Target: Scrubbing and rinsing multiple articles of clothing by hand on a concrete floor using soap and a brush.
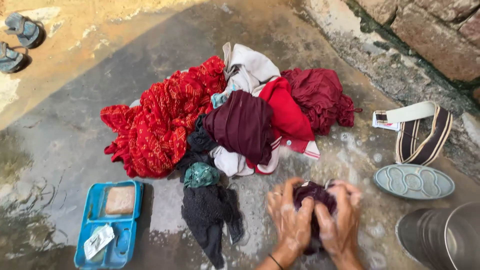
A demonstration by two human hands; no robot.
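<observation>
Both hands, left hand [289, 220] and right hand [341, 219], gripped the dark maroon cloth [312, 195] bunched between them; the clothes pile [220, 115] lay at eleven o'clock

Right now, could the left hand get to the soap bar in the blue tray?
Probably yes, once it lets go. The left hand is clasped with the right hand around a dark maroon cloth. The soap bar lies uncovered in the blue tray; only a black garment lies between, flat on the ground.
</observation>
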